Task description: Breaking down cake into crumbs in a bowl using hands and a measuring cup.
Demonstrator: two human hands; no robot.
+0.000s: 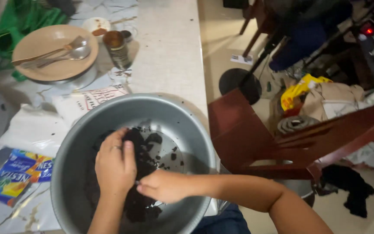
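A large grey metal pot (109, 112) stands on the table in front of me. Dark crumbly material (146, 149) lies on its bottom. My left hand (114, 167) reaches down into the pot, fingers curled over the dark material and pressing on it. My right hand (163, 185) comes in from the right, fingers bunched together, touching the left hand's thumb side just above the dark material. Whether the right hand pinches any of it is hidden.
A tan plate (55, 52) with a spoon and fork (61, 54) sits at the back left, beside a brown jar (117, 48). White bags (35, 128) and a colourful packet (16, 175) lie left of the pot. A red-brown wooden chair (282, 143) stands right of the table.
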